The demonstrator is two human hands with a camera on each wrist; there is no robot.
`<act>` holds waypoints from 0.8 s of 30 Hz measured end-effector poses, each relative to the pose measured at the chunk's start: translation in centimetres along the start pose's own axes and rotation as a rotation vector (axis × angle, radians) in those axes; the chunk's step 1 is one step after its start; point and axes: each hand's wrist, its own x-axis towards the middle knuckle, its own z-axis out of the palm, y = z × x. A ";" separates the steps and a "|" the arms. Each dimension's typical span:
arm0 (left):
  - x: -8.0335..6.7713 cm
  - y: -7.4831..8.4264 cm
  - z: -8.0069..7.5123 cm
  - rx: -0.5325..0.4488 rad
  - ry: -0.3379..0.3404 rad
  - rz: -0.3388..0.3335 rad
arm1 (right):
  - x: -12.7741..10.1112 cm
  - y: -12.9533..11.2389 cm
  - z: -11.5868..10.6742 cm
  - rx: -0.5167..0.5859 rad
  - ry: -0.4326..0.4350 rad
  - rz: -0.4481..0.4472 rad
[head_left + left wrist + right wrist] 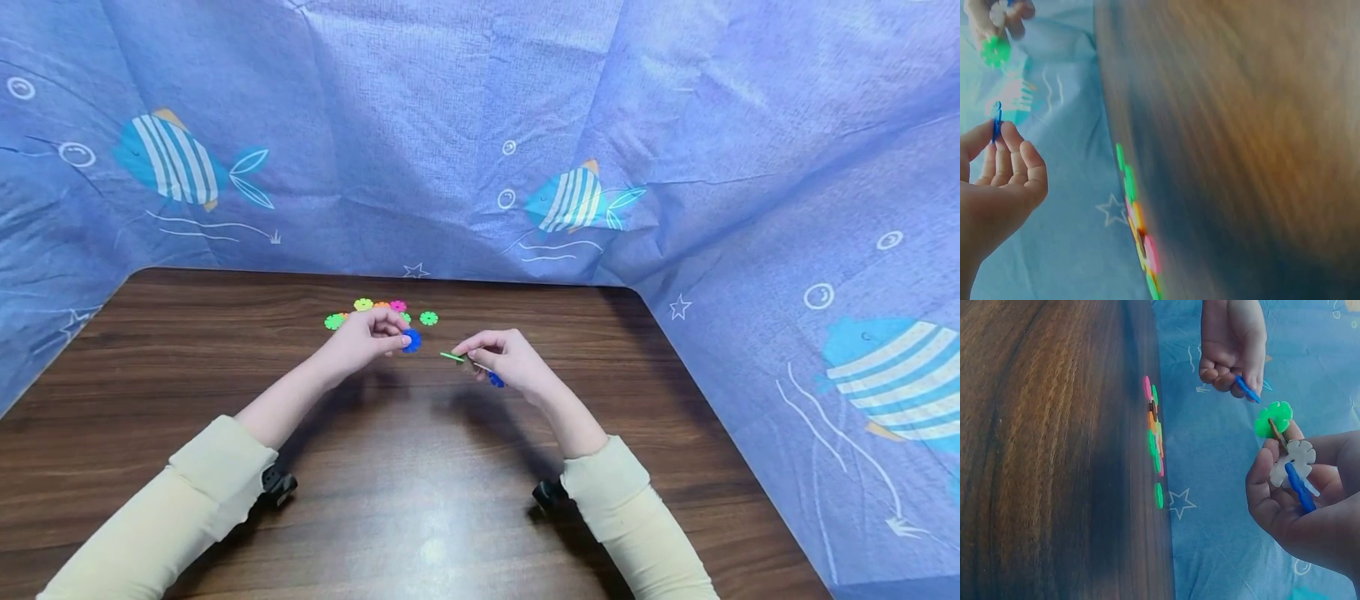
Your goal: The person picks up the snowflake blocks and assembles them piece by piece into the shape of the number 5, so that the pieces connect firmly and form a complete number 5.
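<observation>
Blue disc (411,340) pinched in left hand (367,337) — dark wood surface (420,500), fish-print cloth (450,125) behind; right hand (1310,506) gripping joined white, green, blue discs (1289,464) — white seen only from right wrist.

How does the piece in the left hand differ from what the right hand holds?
The left hand pinches one single blue disc; the right hand holds a joined cluster of several discs. The blue disc is one colour; the cluster mixes green, white and blue. The blue disc is joined to nothing; the cluster's discs stand crosswise, slotted into each other. Both are notched snowflake-type plastic pieces, held above the table.
</observation>
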 end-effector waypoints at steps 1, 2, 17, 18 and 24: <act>-0.2 0.1 0.2 -0.023 -0.001 -0.013 | 0.0 0.0 0.0 0.009 0.005 0.001; -0.4 0.2 0.3 -0.042 0.001 -0.018 | 0.0 0.0 0.0 0.015 0.010 -0.001; -2.3 1.9 1.8 -0.223 0.060 -0.073 | -0.8 -1.8 0.6 -0.082 0.034 -0.207; -2.5 2.0 2.0 -0.237 0.062 -0.071 | -1.0 -2.2 0.7 -0.084 0.039 -0.225; -3.2 2.4 2.7 -0.326 0.080 -0.046 | -1.4 -3.2 1.0 -0.112 0.051 -0.284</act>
